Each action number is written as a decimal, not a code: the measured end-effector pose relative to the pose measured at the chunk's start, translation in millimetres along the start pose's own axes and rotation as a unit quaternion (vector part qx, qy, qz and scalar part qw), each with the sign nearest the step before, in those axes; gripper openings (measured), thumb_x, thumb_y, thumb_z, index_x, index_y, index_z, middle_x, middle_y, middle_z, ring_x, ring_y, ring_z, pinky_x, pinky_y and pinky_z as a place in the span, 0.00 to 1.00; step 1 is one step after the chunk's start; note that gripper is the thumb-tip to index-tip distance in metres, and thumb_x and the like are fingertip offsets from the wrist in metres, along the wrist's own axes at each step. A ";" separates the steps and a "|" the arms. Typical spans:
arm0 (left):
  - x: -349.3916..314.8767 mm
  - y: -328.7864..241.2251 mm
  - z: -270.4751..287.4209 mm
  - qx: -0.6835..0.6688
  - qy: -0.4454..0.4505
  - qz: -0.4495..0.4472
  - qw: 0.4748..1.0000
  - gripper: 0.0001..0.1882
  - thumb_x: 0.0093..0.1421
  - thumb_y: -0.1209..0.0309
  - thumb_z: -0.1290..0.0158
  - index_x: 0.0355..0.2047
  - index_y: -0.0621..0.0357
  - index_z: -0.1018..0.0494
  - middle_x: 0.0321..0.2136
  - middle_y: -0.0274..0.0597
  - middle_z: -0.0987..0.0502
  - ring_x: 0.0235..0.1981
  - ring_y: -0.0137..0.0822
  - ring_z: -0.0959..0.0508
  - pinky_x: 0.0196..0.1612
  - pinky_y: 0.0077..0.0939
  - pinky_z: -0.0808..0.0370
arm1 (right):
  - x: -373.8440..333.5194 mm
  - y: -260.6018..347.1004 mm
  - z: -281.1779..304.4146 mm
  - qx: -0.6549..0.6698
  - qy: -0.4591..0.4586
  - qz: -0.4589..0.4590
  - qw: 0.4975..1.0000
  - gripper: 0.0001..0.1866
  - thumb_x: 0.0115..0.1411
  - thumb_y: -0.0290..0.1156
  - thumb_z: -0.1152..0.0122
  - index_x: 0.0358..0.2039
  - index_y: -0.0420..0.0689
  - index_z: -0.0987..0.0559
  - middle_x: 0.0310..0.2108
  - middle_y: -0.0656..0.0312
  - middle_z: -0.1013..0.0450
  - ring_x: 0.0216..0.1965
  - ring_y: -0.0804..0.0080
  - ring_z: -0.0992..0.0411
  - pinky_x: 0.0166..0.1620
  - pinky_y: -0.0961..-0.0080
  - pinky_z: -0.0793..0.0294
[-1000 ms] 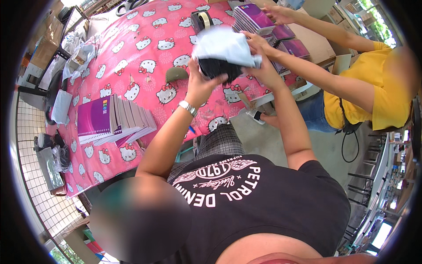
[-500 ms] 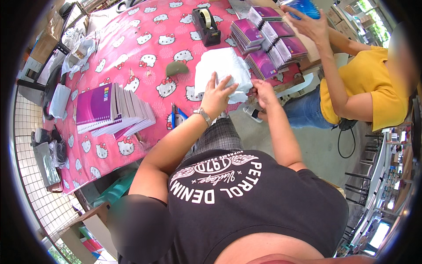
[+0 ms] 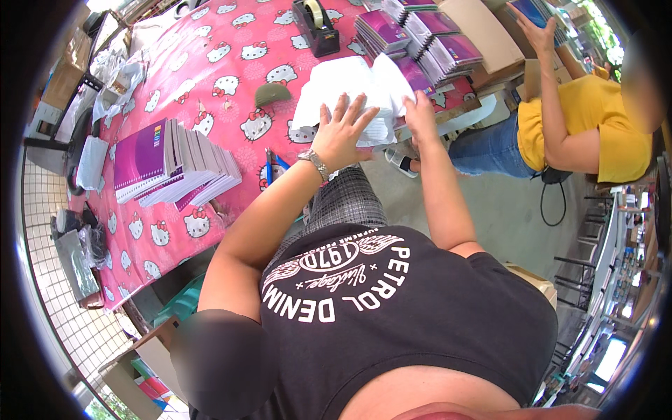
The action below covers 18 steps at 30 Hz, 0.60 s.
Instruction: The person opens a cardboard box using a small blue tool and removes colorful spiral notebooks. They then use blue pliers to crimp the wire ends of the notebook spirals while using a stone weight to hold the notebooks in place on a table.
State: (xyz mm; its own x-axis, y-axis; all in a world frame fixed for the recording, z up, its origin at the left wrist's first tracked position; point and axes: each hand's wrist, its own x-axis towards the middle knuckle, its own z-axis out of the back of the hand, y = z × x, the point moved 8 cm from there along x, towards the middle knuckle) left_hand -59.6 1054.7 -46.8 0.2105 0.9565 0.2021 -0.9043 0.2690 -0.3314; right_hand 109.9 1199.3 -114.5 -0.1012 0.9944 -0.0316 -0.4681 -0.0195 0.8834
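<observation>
A pile of thin white sheets (image 3: 343, 77) lies at the table's near right edge. Whether they are paper or plastic, I cannot tell. My left hand (image 3: 344, 133) rests flat on the pile, fingers spread. At the pile's right side, my right hand (image 3: 421, 119) pinches the edge of a raised white sheet (image 3: 392, 82), which stands up from the rest. Just left of the pile is a small olive-green rounded object (image 3: 271, 94). Blue-handled pliers (image 3: 274, 166) lie near my left wrist.
Spiral notebooks (image 3: 168, 164) with purple covers lie fanned at left, and more purple notebooks (image 3: 420, 35) are stacked at the far right. A black tape dispenser (image 3: 316, 28) stands at the back of the pink patterned table (image 3: 168, 241). A co-worker in yellow (image 3: 581, 133) stands right, holding something blue.
My right hand has lifted a sheet's edge up from the pile. My left hand's fingers have spread wider on it. The co-worker's raised hand has moved right with the blue thing.
</observation>
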 end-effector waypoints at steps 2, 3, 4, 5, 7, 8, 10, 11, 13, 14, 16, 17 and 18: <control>-3.0 3.9 -13.6 0.034 -0.011 0.004 0.999 0.44 0.48 0.51 0.37 0.64 0.34 0.43 0.68 0.43 0.49 0.68 0.58 0.50 0.63 0.68 0.48 | 3.4 29.5 8.7 -0.019 -0.035 0.019 0.999 0.13 0.62 0.32 0.46 0.42 0.36 0.27 0.33 0.58 0.26 0.29 0.71 0.25 0.28 0.69 0.28; -0.9 6.0 -15.2 0.052 -0.019 0.008 0.998 0.44 0.48 0.52 0.37 0.64 0.33 0.43 0.68 0.43 0.49 0.68 0.58 0.50 0.63 0.67 0.48 | 3.4 42.8 11.8 0.004 -0.024 0.000 1.000 0.13 0.62 0.33 0.46 0.41 0.36 0.27 0.32 0.58 0.26 0.28 0.72 0.25 0.27 0.69 0.28; -2.7 8.2 -9.8 0.030 -0.046 0.030 0.998 0.36 0.51 0.58 0.38 0.61 0.34 0.37 0.65 0.46 0.42 0.67 0.54 0.45 0.63 0.64 0.45 | -5.2 56.0 6.7 0.093 0.050 -0.075 0.992 0.13 0.63 0.35 0.46 0.41 0.37 0.27 0.33 0.58 0.25 0.28 0.72 0.25 0.27 0.69 0.28; 1.0 13.1 -5.6 -0.018 -0.066 0.038 0.997 0.33 0.52 0.61 0.39 0.59 0.36 0.34 0.63 0.48 0.39 0.66 0.52 0.42 0.62 0.62 0.44 | -14.2 61.2 0.4 0.181 0.121 -0.147 0.965 0.14 0.64 0.36 0.47 0.41 0.37 0.27 0.34 0.57 0.25 0.28 0.72 0.25 0.28 0.70 0.27; 6.8 22.8 2.9 -0.119 -0.094 0.049 0.987 0.26 0.54 0.66 0.40 0.55 0.40 0.28 0.59 0.51 0.33 0.63 0.48 0.36 0.62 0.58 0.41 | -9.1 53.6 6.4 0.283 0.172 -0.131 0.934 0.24 0.65 0.45 0.47 0.54 0.41 0.30 0.37 0.63 0.25 0.38 0.74 0.27 0.41 0.70 0.29; 9.3 29.8 8.9 -0.185 -0.131 0.072 0.971 0.17 0.55 0.71 0.42 0.47 0.47 0.22 0.53 0.50 0.26 0.58 0.43 0.28 0.61 0.53 0.37 | -7.6 44.2 9.9 0.328 0.162 -0.148 0.919 0.24 0.66 0.48 0.48 0.54 0.43 0.30 0.38 0.64 0.25 0.39 0.74 0.28 0.43 0.69 0.29; 15.9 46.8 2.9 -0.308 -0.099 0.146 0.935 0.15 0.55 0.71 0.43 0.44 0.47 0.22 0.53 0.47 0.26 0.57 0.45 0.28 0.60 0.57 0.39 | -14.9 37.5 -1.9 0.364 0.138 -0.185 0.902 0.25 0.65 0.55 0.51 0.50 0.48 0.26 0.41 0.65 0.25 0.40 0.70 0.28 0.47 0.64 0.30; 18.3 54.9 0.7 -0.365 -0.084 0.182 0.909 0.13 0.55 0.71 0.43 0.43 0.48 0.22 0.52 0.45 0.25 0.56 0.46 0.28 0.60 0.59 0.39 | -34.4 23.0 -6.4 0.269 0.105 -0.262 0.921 0.30 0.64 0.60 0.53 0.51 0.47 0.26 0.44 0.61 0.26 0.42 0.64 0.28 0.49 0.58 0.31; 33.0 41.4 11.2 -0.281 -0.023 0.168 0.945 0.16 0.56 0.69 0.43 0.46 0.49 0.23 0.59 0.45 0.32 0.61 0.48 0.35 0.60 0.65 0.41 | -61.6 -1.4 -30.3 0.226 0.183 -0.296 0.910 0.32 0.64 0.58 0.53 0.55 0.43 0.30 0.47 0.56 0.28 0.43 0.61 0.28 0.48 0.56 0.28; 41.6 21.3 24.5 -0.200 -0.005 0.141 0.969 0.17 0.56 0.69 0.43 0.47 0.49 0.24 0.61 0.45 0.35 0.63 0.49 0.37 0.59 0.67 0.41 | -65.9 -13.0 -37.1 0.292 0.185 -0.312 0.885 0.26 0.65 0.48 0.48 0.50 0.37 0.29 0.39 0.56 0.26 0.36 0.62 0.26 0.42 0.60 0.24; 52.2 -3.4 24.3 -0.054 0.072 0.057 0.994 0.27 0.55 0.60 0.41 0.55 0.50 0.30 0.67 0.50 0.48 0.69 0.50 0.48 0.59 0.72 0.44 | -51.5 -31.7 -35.4 0.364 0.158 -0.264 0.879 0.18 0.64 0.37 0.45 0.46 0.35 0.27 0.35 0.58 0.26 0.32 0.65 0.27 0.37 0.66 0.24; 52.5 -10.4 20.1 -0.055 0.103 0.033 0.993 0.31 0.53 0.58 0.40 0.57 0.48 0.33 0.67 0.50 0.48 0.69 0.50 0.48 0.59 0.71 0.44 | -42.9 -39.2 -30.5 0.398 0.144 -0.240 0.874 0.14 0.63 0.32 0.44 0.43 0.35 0.26 0.33 0.59 0.26 0.30 0.66 0.27 0.34 0.69 0.24; 51.0 -16.9 18.5 -0.056 0.135 0.011 0.989 0.36 0.51 0.56 0.39 0.60 0.47 0.36 0.67 0.51 0.48 0.68 0.50 0.47 0.60 0.71 0.44 | -36.4 -38.9 -27.9 0.422 0.155 -0.250 0.857 0.08 0.58 0.20 0.44 0.39 0.35 0.25 0.32 0.59 0.26 0.27 0.69 0.28 0.29 0.74 0.26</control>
State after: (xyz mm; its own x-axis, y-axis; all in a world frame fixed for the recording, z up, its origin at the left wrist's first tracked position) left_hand -40.5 1096.9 -13.9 0.2958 0.9536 -0.0557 -0.8661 0.2432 -0.4367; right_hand 107.2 1161.0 -160.7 -0.3625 0.7781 -0.5129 0.2679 0.6141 0.7424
